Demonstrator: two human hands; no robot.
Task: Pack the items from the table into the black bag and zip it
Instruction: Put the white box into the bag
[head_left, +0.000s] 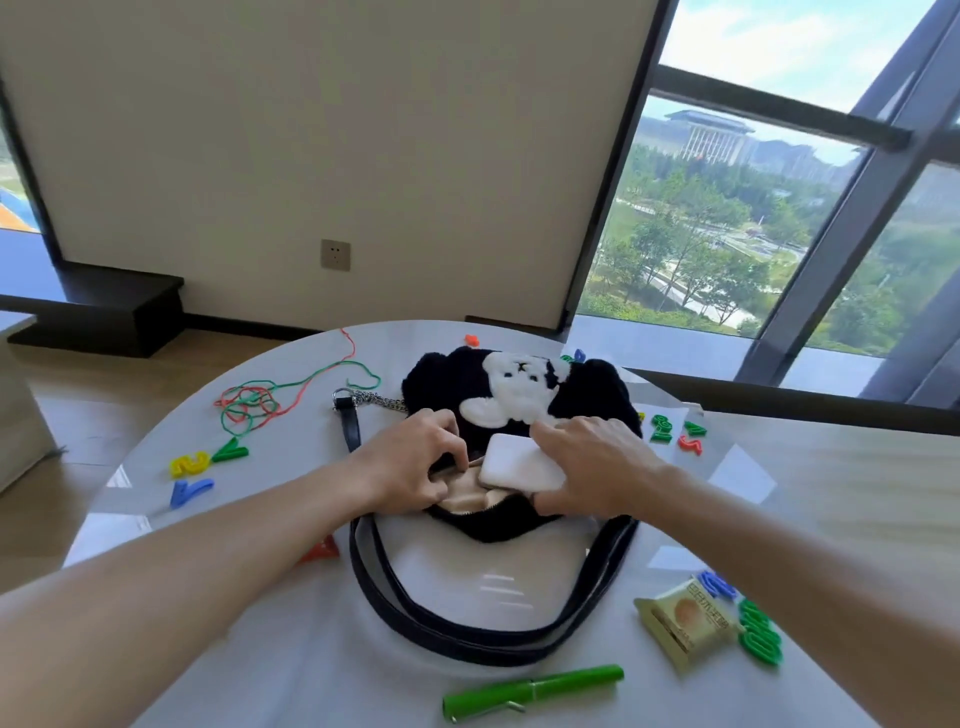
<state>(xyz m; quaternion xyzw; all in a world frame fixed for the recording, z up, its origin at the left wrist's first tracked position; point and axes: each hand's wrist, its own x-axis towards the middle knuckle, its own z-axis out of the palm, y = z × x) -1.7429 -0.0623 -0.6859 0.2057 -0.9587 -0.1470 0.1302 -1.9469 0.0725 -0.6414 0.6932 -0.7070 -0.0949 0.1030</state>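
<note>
Both curled: left grip (415, 460) pinches black bag (597, 387), right grip (592, 467) clasps white case (514, 462).

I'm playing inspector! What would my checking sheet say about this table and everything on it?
Surface: round glossy white table, reflecting light.
Job's things: black fluffy bag open, beige lining showing; white flat case partly in its mouth; green pen and snack packet not yet packed, near the front edge.
Clutter: plastic letters and numbers scattered left, right and behind the bag.
Grippers: left hand pinches the bag's opening; right hand grips the case.
Cables: no electric cable seen; red and green strings tangled at far left.
Surroundings: wall socket; large window with trees outside.
</note>
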